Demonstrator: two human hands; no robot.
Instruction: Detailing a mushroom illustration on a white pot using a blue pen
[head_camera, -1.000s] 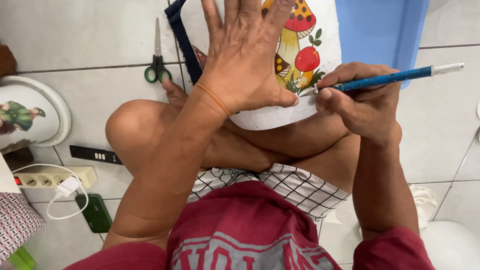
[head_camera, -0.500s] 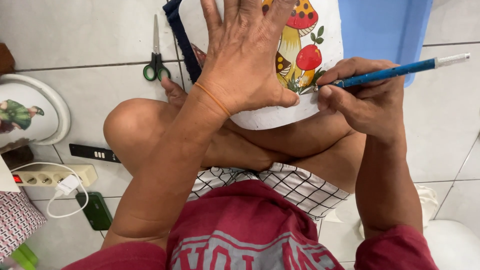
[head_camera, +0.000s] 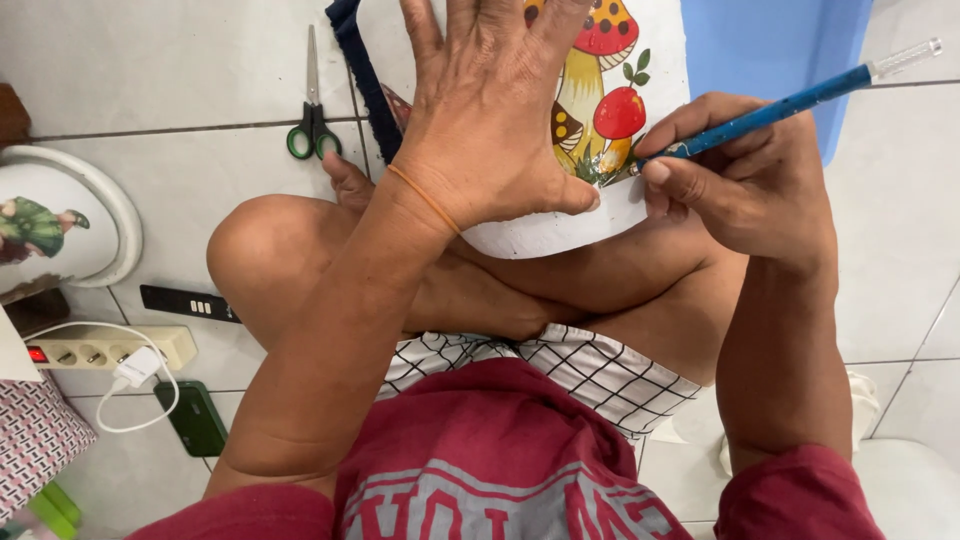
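Here, head view: everything is placed relative to the white painted piece (head_camera: 560, 225), which is rested on the crossed legs of the seated person.
Left hand (head_camera: 500, 120): it is laid flat, fingers spread wide, on the white painted piece; nothing is gripped, the piece is only pressed down. An orange band (head_camera: 425, 197) is worn at the wrist.
Right hand (head_camera: 745, 180): it is closed narrowly on the blue paintbrush (head_camera: 780, 105), held pen-fashion at the right edge of the piece.
Brush tip: it is set at the base of the mushroom picture (head_camera: 600, 90), just beside the left thumb; the bristles themselves are too small to be made out.
Edges: the lower rim of the piece is seen as a curve just above the legs; its upper part is cut off by the frame top, and its left part is covered by the left hand.
Dark blue cloth (head_camera: 360, 80): a strip is seen along the left edge of the piece.
Open room: bare floor tile (head_camera: 150, 80) is seen left of the piece, with green-handled scissors (head_camera: 312, 110) lying there, well apart from both hands.
Further left: a white round lid-like object (head_camera: 70, 225), partly cut off.
Lower left: a power strip (head_camera: 105, 350) with a white plug and cable.
Blue container (head_camera: 780, 50): it is seen behind the right edge of the piece, cut off at the top.
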